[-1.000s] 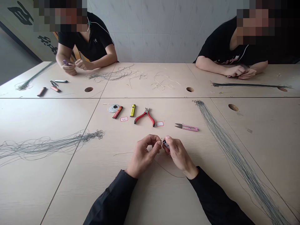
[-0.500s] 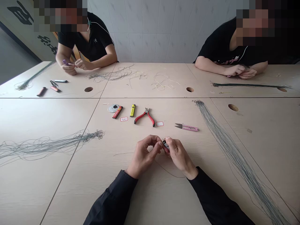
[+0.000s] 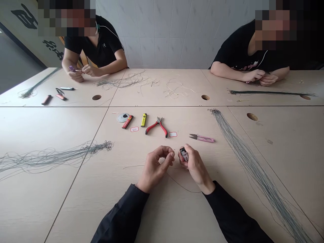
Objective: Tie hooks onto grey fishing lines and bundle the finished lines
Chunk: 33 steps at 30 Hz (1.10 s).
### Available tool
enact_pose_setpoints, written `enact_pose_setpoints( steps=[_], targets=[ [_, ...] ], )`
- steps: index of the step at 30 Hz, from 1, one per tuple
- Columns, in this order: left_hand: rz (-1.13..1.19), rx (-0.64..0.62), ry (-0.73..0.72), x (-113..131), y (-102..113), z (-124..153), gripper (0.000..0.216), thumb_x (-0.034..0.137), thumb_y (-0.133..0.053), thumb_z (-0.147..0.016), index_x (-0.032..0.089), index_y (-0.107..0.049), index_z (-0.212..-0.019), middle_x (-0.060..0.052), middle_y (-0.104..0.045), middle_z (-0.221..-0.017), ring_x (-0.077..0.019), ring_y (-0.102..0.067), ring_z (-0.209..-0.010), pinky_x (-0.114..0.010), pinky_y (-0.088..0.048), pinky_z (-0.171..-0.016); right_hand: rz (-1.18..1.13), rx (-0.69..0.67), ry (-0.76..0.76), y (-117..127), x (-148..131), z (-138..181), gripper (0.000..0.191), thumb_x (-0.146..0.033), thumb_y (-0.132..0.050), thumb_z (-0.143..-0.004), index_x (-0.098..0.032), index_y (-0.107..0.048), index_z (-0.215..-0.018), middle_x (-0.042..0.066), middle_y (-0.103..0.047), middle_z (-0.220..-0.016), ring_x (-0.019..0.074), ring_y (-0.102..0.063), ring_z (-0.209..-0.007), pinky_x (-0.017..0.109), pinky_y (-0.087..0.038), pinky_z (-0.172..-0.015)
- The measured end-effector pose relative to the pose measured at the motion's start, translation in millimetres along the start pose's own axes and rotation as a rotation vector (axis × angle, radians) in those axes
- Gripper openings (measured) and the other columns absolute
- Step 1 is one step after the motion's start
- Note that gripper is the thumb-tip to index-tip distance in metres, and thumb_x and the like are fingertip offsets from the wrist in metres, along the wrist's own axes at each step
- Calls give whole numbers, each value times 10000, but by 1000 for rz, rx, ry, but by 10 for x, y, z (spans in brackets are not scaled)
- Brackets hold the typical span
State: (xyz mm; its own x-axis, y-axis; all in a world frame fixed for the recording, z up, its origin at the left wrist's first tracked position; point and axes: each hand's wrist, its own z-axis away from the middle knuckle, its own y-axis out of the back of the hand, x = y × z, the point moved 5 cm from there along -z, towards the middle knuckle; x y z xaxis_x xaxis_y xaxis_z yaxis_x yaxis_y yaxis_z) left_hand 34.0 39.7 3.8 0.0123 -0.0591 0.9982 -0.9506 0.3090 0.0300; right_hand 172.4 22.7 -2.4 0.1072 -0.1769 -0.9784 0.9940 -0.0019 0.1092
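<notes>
My left hand [image 3: 159,167] pinches a thin fishing line between thumb and forefinger. A tiny hook [image 3: 174,151] pokes out past the fingertips. The loose line [image 3: 182,185] curves over the table below the hands, with another stretch [image 3: 133,166] to the left. Wrapped in my right hand [image 3: 193,165] is a dark lighter [image 3: 184,154] with a pale label, its top facing up and the thumb beside it. A small gap separates lighter and hook. Beyond the hands lie red-handled pliers [image 3: 157,126] and pink thread snips [image 3: 201,138].
A red lighter [image 3: 127,122], a yellow lighter [image 3: 143,120] and a round spool [image 3: 123,117] lie ahead. Bundles of hooked lines stretch out at left [image 3: 63,155] and right [image 3: 243,155]. Across the table, two people [image 3: 111,50] [image 3: 233,50] handle small items.
My right hand has drawn the lighter slightly to the right, away from the hook, and its label now shows. The left hand stays in place with its pinch.
</notes>
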Motion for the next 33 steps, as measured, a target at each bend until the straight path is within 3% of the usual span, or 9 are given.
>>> enact_pose_setpoints(
  steps=[4,8,13,19,27,33],
  targets=[
    [6,14,24,0,8,-11,210,345,-606,-914,140,-610,-864,-10,-613,-766,-85,-577,-624,-217,-482,-625,-34,39,39,51,-49,17,411,-547,-414,-984,-189,-564,-849,-52,-347,-594,111,-306,-524,247,-268,-482],
    [-10,1,31,-23,2,-14,222,362,-603,-912,143,-607,-874,-9,-606,-754,-93,-567,-626,-223,-472,-611,22,26,157,47,-116,40,276,-445,-597,-931,-183,-613,-1015,-50,-434,-647,102,-360,-553,233,-317,-514],
    [-50,-23,82,-80,-12,-5,237,377,-607,-904,144,-603,-858,-8,-589,-740,-99,-545,-618,-226,-441,-585,61,-8,172,43,-136,41,236,-399,-583,-938,-176,-622,-871,-34,-484,-654,102,-397,-563,229,-334,-516],
    [42,-46,134,-54,-22,-3,227,371,-612,-888,144,-612,-904,-15,-612,-777,-110,-564,-653,-233,-455,-617,39,-51,155,27,-137,23,246,-394,-558,-948,-176,-602,-843,-14,-551,-713,122,-476,-635,233,-390,-584],
    [-64,-10,78,-39,6,-32,263,391,-620,-876,136,-611,-814,-16,-601,-721,-115,-551,-645,-239,-451,-628,41,-69,113,-6,-153,33,250,-413,-567,-931,-181,-612,-847,-24,-555,-652,122,-465,-577,243,-364,-543],
    [-62,-52,82,-38,5,-32,283,422,-610,-884,141,-619,-842,-14,-603,-729,-117,-545,-640,-232,-440,-605,-18,-73,113,-31,-200,52,220,-405,-553,-932,-212,-583,-831,-20,-530,-651,142,-439,-579,271,-366,-547]
  ],
)
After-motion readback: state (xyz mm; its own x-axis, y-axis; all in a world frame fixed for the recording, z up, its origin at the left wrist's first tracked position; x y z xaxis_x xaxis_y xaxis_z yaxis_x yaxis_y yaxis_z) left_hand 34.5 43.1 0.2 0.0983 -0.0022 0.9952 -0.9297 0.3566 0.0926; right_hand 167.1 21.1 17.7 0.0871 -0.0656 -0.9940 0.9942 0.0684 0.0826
